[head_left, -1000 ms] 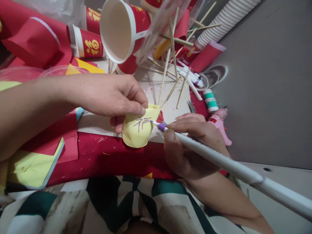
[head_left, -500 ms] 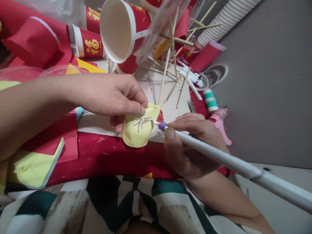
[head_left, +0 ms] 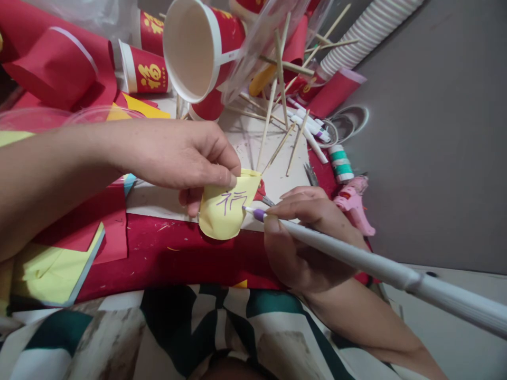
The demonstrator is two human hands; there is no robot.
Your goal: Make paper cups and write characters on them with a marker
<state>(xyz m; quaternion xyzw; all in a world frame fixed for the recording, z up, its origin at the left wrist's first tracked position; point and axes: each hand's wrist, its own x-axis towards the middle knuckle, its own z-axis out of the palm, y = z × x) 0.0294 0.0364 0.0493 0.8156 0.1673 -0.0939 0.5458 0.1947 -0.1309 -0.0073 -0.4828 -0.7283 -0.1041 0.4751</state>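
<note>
My left hand [head_left: 198, 158] pinches the top edge of a small yellow paper pouch [head_left: 219, 224], rounded at the bottom, thumb in front and other fingers partly hidden behind. Purple pen strokes of a character mark its front. Between the thumb and fingers of my right hand [head_left: 312, 237] is a white marker pen [head_left: 348, 253] with a purple collar; its tip is at the right side of the pouch, by the strokes. Just beyond the pouch, red-handled scissors [head_left: 261, 192] lie partly hidden on the white board [head_left: 158, 203].
Red paper cups [head_left: 152, 71] and a large tipped cup [head_left: 194, 53] stand at the back. Several wooden sticks [head_left: 268, 124] cross behind my hands. White pens [head_left: 315, 140], a green-and-white roll [head_left: 341, 163] and a pink glue gun [head_left: 354, 206] lie right. Yellow paper [head_left: 51, 274] is left.
The pen tip has moved slightly down and left on the pouch, adding purple line to the character. My right hand shifted with it, uncovering more of the scissors. My left hand stays in place.
</note>
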